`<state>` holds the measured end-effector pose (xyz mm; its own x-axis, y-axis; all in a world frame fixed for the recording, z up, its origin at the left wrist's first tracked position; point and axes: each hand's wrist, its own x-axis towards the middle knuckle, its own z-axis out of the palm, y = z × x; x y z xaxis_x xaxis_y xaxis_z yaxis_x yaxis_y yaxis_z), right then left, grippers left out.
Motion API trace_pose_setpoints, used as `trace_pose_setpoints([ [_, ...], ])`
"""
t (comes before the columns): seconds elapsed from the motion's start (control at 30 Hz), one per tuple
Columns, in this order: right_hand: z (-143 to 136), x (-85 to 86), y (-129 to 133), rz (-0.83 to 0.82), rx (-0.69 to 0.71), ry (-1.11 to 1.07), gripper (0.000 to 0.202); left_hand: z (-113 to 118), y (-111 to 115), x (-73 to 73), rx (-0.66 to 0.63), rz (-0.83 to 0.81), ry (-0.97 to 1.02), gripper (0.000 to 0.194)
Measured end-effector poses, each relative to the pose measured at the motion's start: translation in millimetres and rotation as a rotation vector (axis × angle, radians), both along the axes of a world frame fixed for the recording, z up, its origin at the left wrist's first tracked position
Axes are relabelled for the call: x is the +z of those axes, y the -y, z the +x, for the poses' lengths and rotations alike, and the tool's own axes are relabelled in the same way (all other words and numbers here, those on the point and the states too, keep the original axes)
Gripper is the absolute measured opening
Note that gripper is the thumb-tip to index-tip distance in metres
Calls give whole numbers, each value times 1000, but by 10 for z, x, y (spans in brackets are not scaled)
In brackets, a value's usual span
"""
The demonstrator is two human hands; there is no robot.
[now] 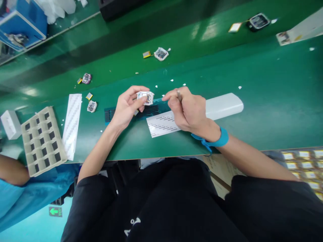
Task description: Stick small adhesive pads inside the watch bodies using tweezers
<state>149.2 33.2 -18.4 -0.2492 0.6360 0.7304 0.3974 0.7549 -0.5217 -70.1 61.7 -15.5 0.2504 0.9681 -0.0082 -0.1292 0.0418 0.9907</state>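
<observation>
Fingers [143, 101] of the left hand [130, 106] grip a case [145, 97] (white, open-faced).

desk [264, 74]: green
wristband [222, 137]: bright blue
shirt [161, 201]: black, small white marks
tray [42, 141]: beige, dark squares in a grid
sticker sheet [72, 124]: white, rows of dark print
held casing [152, 97]: white
box [25, 20]: blue
exit sign [55, 211]: green arrow on dark

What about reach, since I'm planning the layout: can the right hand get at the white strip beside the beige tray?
Probably not easily: the left hand, holding a white-framed device, and its forearm lie between the right hand and the white strip, though most of it is uncovered.
</observation>
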Motion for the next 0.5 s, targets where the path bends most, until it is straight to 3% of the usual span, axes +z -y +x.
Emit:
trace_pose_setpoints([
  [0.1,9,0,8,12,-9,83,11,110,172,-31,-58,50,-15,45],
  [0.27,68,32,13,-22,-10,250,9,137,299,-74,-38,122,-2,37],
  [0.5,50,-38,64,38,-89,348,17,199,414,-54,81,237,-23,34],
])
